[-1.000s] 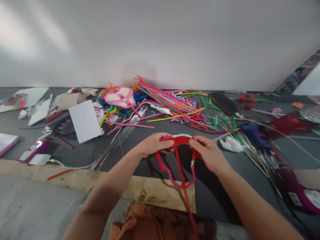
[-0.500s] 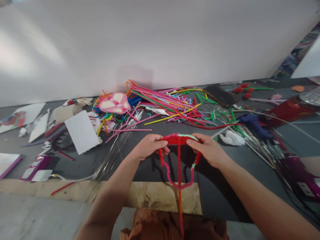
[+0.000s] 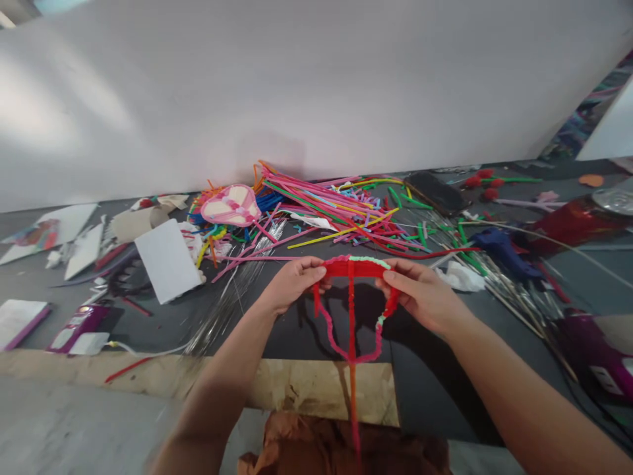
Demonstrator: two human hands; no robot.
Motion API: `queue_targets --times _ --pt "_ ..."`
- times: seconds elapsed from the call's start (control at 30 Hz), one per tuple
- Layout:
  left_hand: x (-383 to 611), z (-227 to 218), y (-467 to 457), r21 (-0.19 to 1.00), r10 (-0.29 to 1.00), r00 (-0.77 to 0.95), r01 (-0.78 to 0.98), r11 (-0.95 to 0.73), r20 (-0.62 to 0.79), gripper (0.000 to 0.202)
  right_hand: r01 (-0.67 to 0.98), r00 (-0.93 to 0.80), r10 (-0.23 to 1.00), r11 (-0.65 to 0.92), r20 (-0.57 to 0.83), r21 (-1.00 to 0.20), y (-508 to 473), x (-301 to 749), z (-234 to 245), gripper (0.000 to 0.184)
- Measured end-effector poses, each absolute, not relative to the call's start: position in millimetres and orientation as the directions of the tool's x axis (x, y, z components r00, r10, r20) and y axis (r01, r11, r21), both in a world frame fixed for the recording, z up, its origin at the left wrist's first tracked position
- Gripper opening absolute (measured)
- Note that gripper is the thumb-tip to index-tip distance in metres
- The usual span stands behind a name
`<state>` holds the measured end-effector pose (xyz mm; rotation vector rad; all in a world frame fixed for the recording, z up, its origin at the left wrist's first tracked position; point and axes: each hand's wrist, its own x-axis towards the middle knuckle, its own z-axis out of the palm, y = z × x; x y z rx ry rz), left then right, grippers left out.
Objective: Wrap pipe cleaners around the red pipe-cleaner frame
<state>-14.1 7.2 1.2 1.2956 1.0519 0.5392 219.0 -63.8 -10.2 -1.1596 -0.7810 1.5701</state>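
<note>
Both hands hold up a looped pipe-cleaner frame (image 3: pixel 341 269) above the table's near part. A flat red band runs along its top, edged in pink on the left and mint green on the right. Pink fuzzy wire bends round the lower outline, and a straight stem (image 3: pixel 353 389) drops from the band, red turning orange and then pink. My left hand (image 3: pixel 291 285) pinches the band's left end between thumb and fingers, with a short red end hanging below it. My right hand (image 3: pixel 420 290) pinches the right end, where red wire wraps the side. Some fingertips are hidden behind the frame.
Behind lies a heap of coloured pipe cleaners (image 3: pixel 326 201) beside a pink-and-cream heart-like piece (image 3: pixel 231 206). A white card (image 3: pixel 167 260) and thin wires (image 3: pixel 217 313) lie left. A blue glue gun (image 3: pixel 509 254), red can (image 3: pixel 568 224) and crumpled tissue (image 3: pixel 462 276) are right.
The frame has risen slightly, and its red band shows flatter. My right thumb has shifted a little outward along the edge. Both hands keep their pinch, and the view has tilted slightly.
</note>
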Motion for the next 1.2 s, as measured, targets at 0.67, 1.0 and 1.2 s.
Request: queue_targets --times 0.67,1.0,1.2 --pt "-19 22 -27 0.837 0.801 0.535 -0.283 0.469 -0.268 0.034 0.477 0.105 0.92 0.286 0.378 -0.831 -61 205 22 0.022" --pt "-37 2 -20 0.847 0.826 0.505 -0.298 0.439 -0.251 0.057 0.761 -0.301 0.901 0.425 0.313 -0.49 -57 159 -35 0.052" --pt "-38 2 -22 0.807 0.73 0.617 -0.248 0.536 -0.295 0.045 0.633 -0.142 0.955 0.291 0.261 -0.718 -57 167 -34 0.051"
